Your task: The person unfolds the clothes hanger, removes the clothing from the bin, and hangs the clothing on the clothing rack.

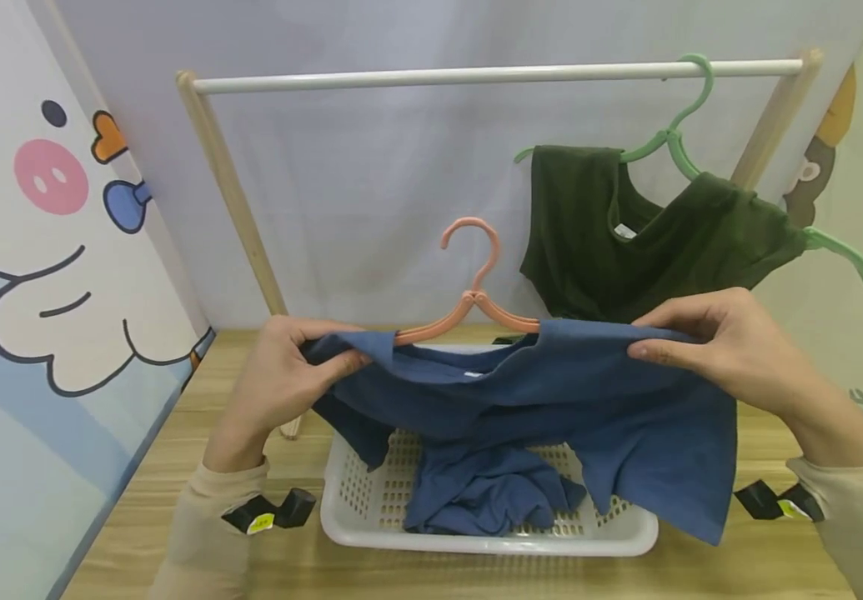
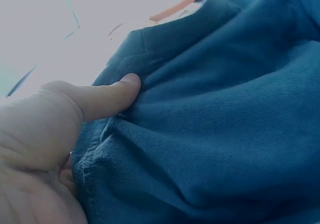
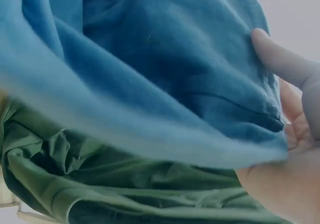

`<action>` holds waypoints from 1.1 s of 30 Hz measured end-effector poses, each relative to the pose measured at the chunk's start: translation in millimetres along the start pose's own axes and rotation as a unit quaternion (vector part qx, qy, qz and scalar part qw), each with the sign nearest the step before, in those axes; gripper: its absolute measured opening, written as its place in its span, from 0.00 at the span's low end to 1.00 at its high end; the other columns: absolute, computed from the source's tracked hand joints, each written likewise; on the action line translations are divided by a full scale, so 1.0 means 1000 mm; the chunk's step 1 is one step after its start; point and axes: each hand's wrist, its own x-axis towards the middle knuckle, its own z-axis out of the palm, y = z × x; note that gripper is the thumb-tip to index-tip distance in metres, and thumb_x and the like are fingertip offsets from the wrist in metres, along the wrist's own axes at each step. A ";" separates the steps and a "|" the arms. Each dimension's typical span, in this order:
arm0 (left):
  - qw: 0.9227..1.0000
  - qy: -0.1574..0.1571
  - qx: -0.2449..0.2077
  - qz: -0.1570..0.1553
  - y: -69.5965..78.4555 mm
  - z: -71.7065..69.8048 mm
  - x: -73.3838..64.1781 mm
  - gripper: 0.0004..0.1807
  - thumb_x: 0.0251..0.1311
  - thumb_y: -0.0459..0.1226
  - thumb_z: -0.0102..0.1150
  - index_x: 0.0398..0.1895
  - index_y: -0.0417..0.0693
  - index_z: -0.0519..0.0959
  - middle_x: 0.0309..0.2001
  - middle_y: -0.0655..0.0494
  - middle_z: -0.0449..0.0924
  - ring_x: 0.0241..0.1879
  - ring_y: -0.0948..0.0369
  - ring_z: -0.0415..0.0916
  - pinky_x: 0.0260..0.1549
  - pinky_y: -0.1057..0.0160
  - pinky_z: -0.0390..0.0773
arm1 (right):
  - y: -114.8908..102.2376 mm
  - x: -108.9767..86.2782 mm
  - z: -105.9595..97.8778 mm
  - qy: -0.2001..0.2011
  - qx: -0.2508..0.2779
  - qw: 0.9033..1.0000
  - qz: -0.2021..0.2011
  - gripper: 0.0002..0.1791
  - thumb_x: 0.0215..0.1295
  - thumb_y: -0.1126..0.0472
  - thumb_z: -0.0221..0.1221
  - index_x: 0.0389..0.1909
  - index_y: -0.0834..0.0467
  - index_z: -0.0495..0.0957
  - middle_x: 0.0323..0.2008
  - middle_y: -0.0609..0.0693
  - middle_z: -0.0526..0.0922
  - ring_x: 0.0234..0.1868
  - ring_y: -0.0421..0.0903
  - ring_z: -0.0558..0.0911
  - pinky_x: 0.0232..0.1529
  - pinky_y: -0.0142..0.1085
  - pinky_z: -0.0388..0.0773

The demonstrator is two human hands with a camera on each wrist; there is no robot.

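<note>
A blue T-shirt (image 1: 506,392) spreads between both hands over the basket, with an orange hanger (image 1: 474,300) inside its neck and the hook standing up. My left hand (image 1: 288,375) pinches the shirt at its left shoulder, thumb in front. At the opposite shoulder my right hand (image 1: 724,350) pinches the cloth between thumb and fingers. The hanger's arm ends are hidden inside the shirt. In the left wrist view the thumb presses on the blue cloth (image 2: 215,104). The right wrist view shows the sleeve cloth (image 3: 200,84) beside the thumb.
A white basket (image 1: 491,543) below the shirt contains crumpled blue cloth (image 1: 491,492). Behind it stands a rack with a white rail (image 1: 431,79) and wooden posts. From the rail's right side, a dark green top (image 1: 626,250) hangs on a green hanger (image 1: 694,108).
</note>
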 end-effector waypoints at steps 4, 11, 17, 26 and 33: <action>1.000 0.004 -0.001 0.000 0.000 -0.002 -0.002 0.11 0.65 0.27 0.79 0.48 0.47 0.96 0.45 0.54 0.95 0.43 0.60 0.92 0.45 0.65 0.89 | 0.007 -0.004 -0.005 0.025 0.011 1.000 0.007 0.10 0.69 0.69 0.76 0.47 0.56 0.94 0.39 0.51 0.94 0.35 0.44 0.89 0.38 0.30 0.83; 1.000 0.002 0.001 0.011 0.002 0.001 -0.001 0.10 0.66 0.27 0.79 0.48 0.46 0.96 0.45 0.53 0.95 0.42 0.62 0.92 0.44 0.67 0.88 | 0.002 -0.002 -0.009 0.001 0.018 1.000 0.001 0.17 0.69 0.71 0.75 0.56 0.55 0.92 0.48 0.48 0.95 0.42 0.43 0.93 0.42 0.31 0.88; 1.000 -0.003 0.000 0.012 0.004 0.004 0.001 0.11 0.63 0.26 0.80 0.47 0.44 0.96 0.45 0.53 0.95 0.41 0.61 0.92 0.41 0.67 0.88 | -0.007 0.007 -0.001 -0.065 0.004 0.997 -0.039 0.14 0.66 0.68 0.78 0.49 0.49 0.95 0.42 0.47 0.95 0.39 0.44 0.91 0.41 0.31 0.85; 0.999 -0.013 -0.046 -0.027 0.001 -0.004 -0.001 0.14 0.64 0.30 0.81 0.53 0.47 0.95 0.49 0.53 0.95 0.44 0.57 0.93 0.46 0.62 0.90 | -0.005 0.004 0.001 -0.054 0.063 0.994 -0.066 0.09 0.67 0.76 0.74 0.39 0.58 0.93 0.33 0.54 0.92 0.33 0.46 0.88 0.35 0.34 0.84; 0.991 0.006 -0.122 -0.054 -0.008 -0.016 -0.005 0.12 0.74 0.30 0.72 0.57 0.39 0.92 0.47 0.54 0.95 0.44 0.54 0.92 0.47 0.60 0.90 | -0.001 0.001 -0.001 -0.026 0.069 0.997 -0.011 0.05 0.70 0.73 0.73 0.41 0.62 0.93 0.35 0.53 0.92 0.35 0.47 0.88 0.39 0.35 0.84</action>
